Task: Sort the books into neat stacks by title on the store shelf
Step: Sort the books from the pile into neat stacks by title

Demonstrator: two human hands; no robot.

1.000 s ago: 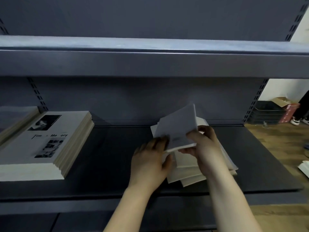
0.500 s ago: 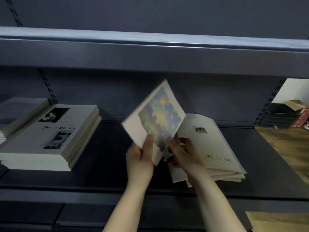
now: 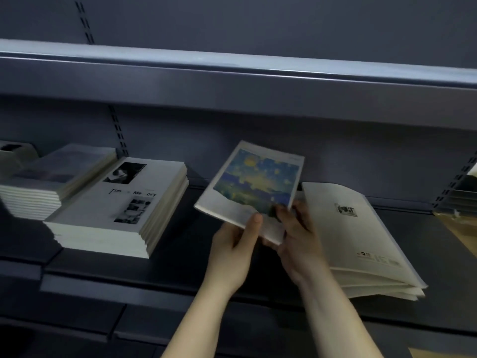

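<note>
Step in hand: you hold one painted-cover book (image 3: pixel 255 182) lifted clear of the shelf (image 3: pixel 180 270). It is tilted with its blue-and-yellow cover toward you, between the photo-cover stack (image 3: pixel 121 205) on your left and the loose pile (image 3: pixel 361 241) on your right. By my judgement the title is being checked and placement is not yet made.

Hands: your left hand (image 3: pixel 232 246) grips the book's lower edge, thumb pressed on the cover, the fingers curled underneath and out of sight. Your right hand (image 3: pixel 302 241) pinches the lower right corner, its back turned to the camera. Both forearms reach up from the bottom of the view, wrists close together.

Next move: no stack with this cover is visible. The grey stack (image 3: pixel 56 174) at far left is too blurred to read. The bare shelf between the photo-cover stack and the loose pile looks the likely spot; lay the book flat there, squared to the front edge and apart from both neighbours. The loose pile lies fanned and uneven, so more sorting remains
</note>
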